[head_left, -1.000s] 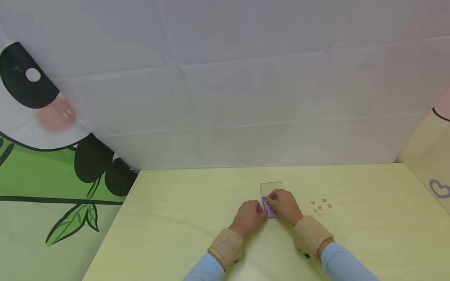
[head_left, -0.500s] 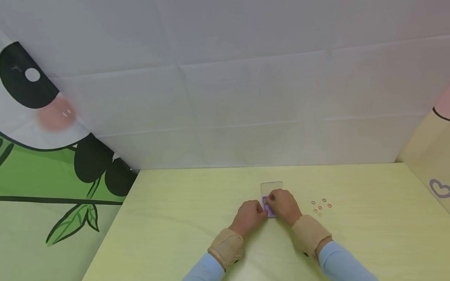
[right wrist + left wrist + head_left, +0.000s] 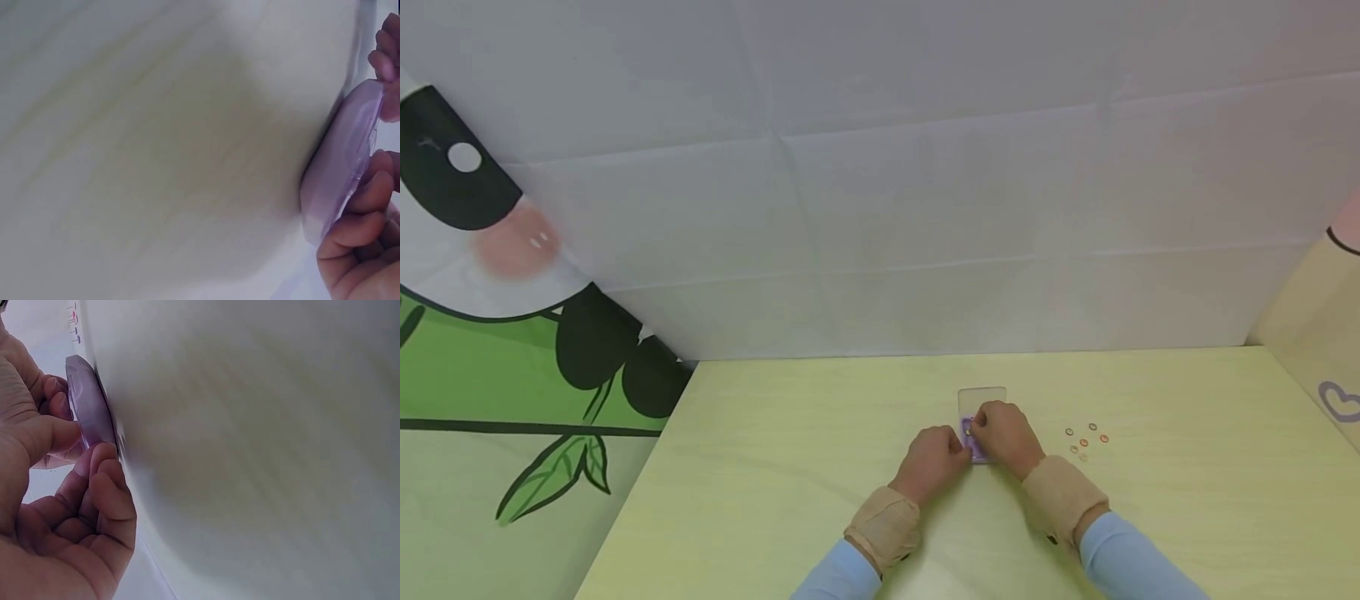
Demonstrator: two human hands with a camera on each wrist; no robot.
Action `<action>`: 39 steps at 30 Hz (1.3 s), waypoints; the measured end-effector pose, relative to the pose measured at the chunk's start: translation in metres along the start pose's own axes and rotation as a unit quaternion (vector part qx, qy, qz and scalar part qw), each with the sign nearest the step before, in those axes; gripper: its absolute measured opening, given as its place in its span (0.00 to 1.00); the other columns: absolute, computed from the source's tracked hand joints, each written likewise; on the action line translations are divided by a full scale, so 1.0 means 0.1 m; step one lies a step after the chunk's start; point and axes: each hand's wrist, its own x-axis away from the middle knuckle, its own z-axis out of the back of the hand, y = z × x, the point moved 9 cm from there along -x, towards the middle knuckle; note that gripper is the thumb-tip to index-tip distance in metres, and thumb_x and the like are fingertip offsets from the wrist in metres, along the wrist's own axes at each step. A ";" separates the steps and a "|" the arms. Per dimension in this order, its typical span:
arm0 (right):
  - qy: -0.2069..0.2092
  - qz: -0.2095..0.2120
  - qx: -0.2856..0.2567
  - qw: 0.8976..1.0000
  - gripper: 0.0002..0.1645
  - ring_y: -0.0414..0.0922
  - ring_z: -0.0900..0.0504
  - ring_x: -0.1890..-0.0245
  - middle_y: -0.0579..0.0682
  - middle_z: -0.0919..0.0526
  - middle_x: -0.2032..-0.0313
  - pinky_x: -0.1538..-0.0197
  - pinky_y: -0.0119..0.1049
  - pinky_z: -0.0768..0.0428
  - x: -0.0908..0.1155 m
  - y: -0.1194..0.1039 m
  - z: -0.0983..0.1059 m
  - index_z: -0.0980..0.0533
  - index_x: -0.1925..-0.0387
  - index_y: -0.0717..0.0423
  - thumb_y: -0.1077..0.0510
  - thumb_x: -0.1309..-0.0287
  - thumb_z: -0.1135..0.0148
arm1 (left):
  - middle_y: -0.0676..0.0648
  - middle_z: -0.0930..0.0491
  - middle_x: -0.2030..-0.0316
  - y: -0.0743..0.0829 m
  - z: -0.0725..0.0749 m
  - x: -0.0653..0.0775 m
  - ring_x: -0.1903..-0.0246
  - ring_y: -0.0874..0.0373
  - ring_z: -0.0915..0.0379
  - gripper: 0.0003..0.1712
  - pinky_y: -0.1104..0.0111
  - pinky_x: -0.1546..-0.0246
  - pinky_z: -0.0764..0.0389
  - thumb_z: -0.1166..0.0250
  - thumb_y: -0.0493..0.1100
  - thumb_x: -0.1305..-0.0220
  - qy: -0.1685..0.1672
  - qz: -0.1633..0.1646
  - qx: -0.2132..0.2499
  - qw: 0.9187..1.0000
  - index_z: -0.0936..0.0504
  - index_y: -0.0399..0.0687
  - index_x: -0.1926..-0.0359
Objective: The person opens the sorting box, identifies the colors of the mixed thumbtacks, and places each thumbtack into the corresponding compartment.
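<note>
A small purple case lies on the table with its clear lid folded back, away from me. My left hand grips the near left edge of the case, thumb and fingertips at the rim in the left wrist view. Over the inside of the case, my right hand pinches with thumb and forefinger at a small ring, which the fingertips mostly cover. From the right wrist, the purple wall shows flat on the table, the right fingers reaching over its rim.
Several small coloured rings lie loose on the pale yellow table, right of the right hand. A white backdrop stands along the far edge, and a printed cartoon cloth hangs at the left.
Both hands stay at the case with almost no motion; the right fingertips shift only slightly over it. The whole head view has moved a little.
</note>
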 end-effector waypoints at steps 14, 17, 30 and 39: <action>-0.002 -0.010 -0.020 1.000 0.08 0.44 0.24 0.77 0.59 0.12 0.73 0.71 0.39 0.22 0.08 0.04 0.05 0.16 0.75 0.66 0.63 0.50 0.35 | 0.48 0.23 0.81 0.00 -0.05 0.02 0.81 0.63 0.37 0.10 0.71 0.79 0.30 0.38 0.39 0.47 -0.005 -0.001 -0.004 1.000 0.21 0.38 0.81; 0.009 -0.004 -0.027 1.000 0.08 0.45 0.24 0.77 0.59 0.12 0.73 0.71 0.40 0.22 0.10 0.04 0.10 0.16 0.75 0.66 0.63 0.50 0.36 | 0.46 0.21 0.80 0.00 -0.06 0.03 0.81 0.62 0.36 0.10 0.70 0.78 0.28 0.38 0.40 0.47 -0.006 0.000 -0.006 1.000 0.20 0.38 0.80; 0.020 -0.042 -0.047 0.998 0.11 0.46 0.25 0.75 0.59 0.14 0.71 0.71 0.39 0.27 0.12 0.25 0.25 0.16 0.68 0.66 0.61 0.48 0.39 | 0.43 0.18 0.78 -0.01 -0.02 0.08 0.79 0.61 0.34 0.10 0.68 0.75 0.24 0.38 0.39 0.46 -0.013 0.004 -0.001 1.000 0.19 0.36 0.77; 0.028 -0.024 -0.038 0.999 0.12 0.42 0.27 0.81 0.59 0.15 0.75 0.77 0.35 0.29 0.19 0.31 0.43 0.17 0.68 0.68 0.61 0.48 0.40 | 0.43 0.17 0.77 0.00 -0.03 0.08 0.79 0.61 0.33 0.10 0.67 0.73 0.23 0.37 0.40 0.44 -0.018 0.005 -0.006 1.000 0.18 0.36 0.76</action>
